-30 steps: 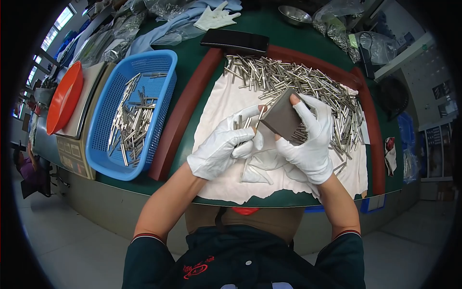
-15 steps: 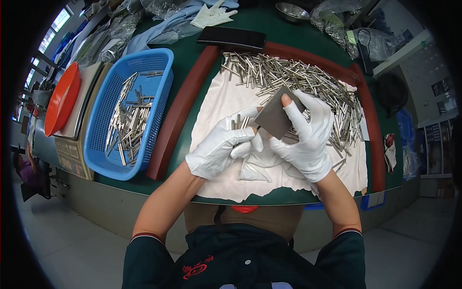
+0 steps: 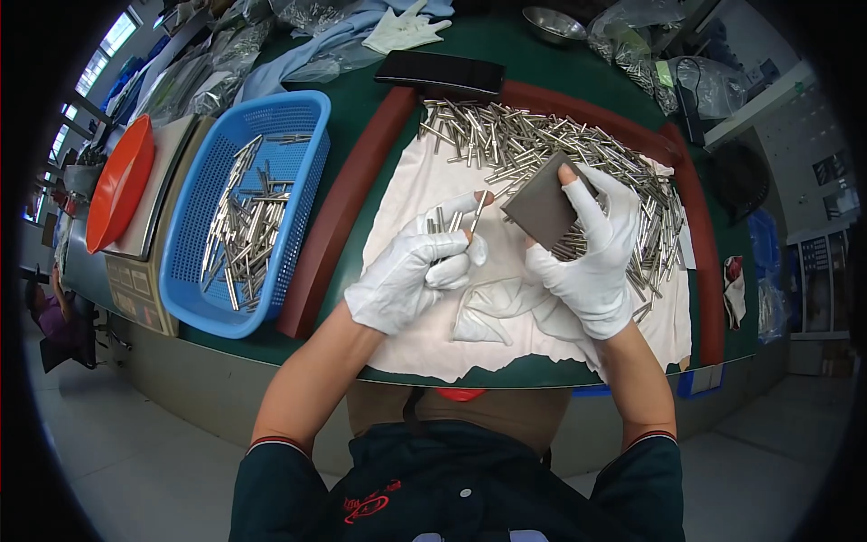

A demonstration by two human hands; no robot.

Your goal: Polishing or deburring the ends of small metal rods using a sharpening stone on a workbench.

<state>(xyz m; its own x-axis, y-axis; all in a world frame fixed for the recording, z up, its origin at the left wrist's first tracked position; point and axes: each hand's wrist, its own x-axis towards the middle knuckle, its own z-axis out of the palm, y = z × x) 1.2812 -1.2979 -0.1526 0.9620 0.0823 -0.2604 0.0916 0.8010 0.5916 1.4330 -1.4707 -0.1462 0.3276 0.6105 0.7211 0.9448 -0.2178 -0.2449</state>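
Observation:
My left hand (image 3: pixel 406 271), in a white glove with bare fingertips, is closed on several thin metal pins; one metal pin (image 3: pixel 479 215) stands out between thumb and forefinger. To its right, my right hand (image 3: pixel 591 262), gloved the same way, grips a flat grey-brown square block (image 3: pixel 549 202) by its edges. A small gap separates the block from the pin. Beyond both hands a large heap of metal pins (image 3: pixel 506 135) lies on a pale pink cloth (image 3: pixel 397 217). A crumpled white cloth (image 3: pixel 488 316) rests beneath and between my hands.
Dark red wooden bars (image 3: pixel 341 217) frame the cloth on the green table. To the left stands a blue basket (image 3: pixel 312 172) with more pins, next to an orange-red tray (image 3: pixel 122 185) on a scale. A black phone-like slab (image 3: pixel 440 74) sits behind the far bar, near a metal bowl (image 3: pixel 554 25).
My hands have moved apart: the block has shifted right, away from the pin. The pin between my left thumb and forefinger now shows fully.

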